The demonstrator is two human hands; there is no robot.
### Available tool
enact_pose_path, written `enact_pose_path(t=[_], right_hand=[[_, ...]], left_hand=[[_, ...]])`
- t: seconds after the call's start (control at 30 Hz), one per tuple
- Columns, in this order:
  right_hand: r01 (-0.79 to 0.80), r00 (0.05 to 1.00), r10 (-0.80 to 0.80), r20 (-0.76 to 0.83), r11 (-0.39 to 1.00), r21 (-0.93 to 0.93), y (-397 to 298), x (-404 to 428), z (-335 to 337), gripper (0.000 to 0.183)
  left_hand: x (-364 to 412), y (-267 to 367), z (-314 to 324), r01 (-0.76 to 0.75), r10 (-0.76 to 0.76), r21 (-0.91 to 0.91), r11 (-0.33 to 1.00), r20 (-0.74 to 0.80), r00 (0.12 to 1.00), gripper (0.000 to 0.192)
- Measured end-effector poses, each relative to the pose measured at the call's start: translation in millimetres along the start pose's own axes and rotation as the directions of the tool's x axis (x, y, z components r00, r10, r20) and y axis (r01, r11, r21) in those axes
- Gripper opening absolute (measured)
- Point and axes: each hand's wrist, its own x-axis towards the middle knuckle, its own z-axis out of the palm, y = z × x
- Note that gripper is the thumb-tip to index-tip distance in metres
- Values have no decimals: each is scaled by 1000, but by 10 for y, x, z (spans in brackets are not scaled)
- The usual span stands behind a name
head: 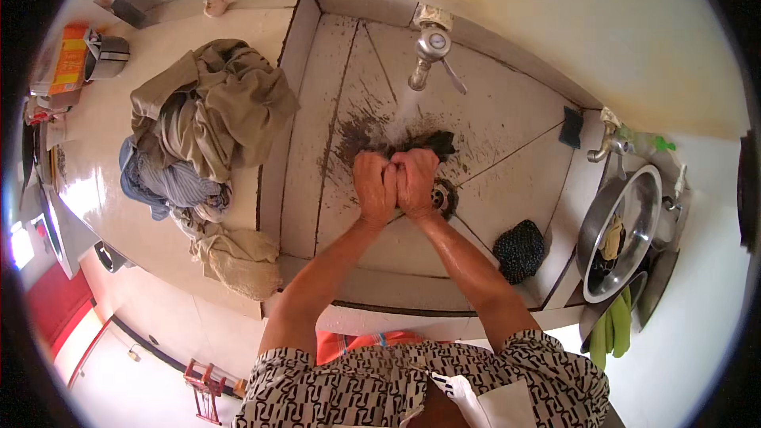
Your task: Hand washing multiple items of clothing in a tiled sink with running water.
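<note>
My left hand point(376, 184) and my right hand point(416, 179) are clenched side by side, low in a tiled sink point(499, 107). Both close on a dark wet cloth point(439, 144), whose end sticks out beyond my right knuckles; the rest is hidden by my fingers. Water sprays down from a metal tap point(429, 50) just past my hands. Dark smears and splashes spread over the tiles around them. Close to my right wrist lies the round drain point(442, 197). A bunched dark speckled cloth point(518, 251) rests in the sink's near right corner.
On the left counter point(95, 137) lies a heap of clothes, with a brown garment point(220, 107) on top and a beige cloth point(241, 261) nearest me. A dark scouring pad point(571, 127) sits at the right. Beyond are a second tap point(609, 141) and a steel basin point(645, 238).
</note>
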Motion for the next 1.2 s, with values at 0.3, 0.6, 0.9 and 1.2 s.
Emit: enact_pose_path(t=[0.3,0.6,0.9,1.2], right_hand=[[42,996,-17,88,955,-294,168,701,237,11],[89,944,-17,329,974,-206,333,631,148,17],[8,998,-9,67,1000,14,-65,-43,-57,18],[30,972,55,230,936,-352,227,539,171,17]], left_hand=[[1085,-92,94,-234,345,547,804,-107,933,19],[922,-112,58,-225,211,101,969,133,968,17],[171,147,-22,-111,113,26,994,-119,986,13],[813,5,168,-173,191,308,936,-27,981,13]])
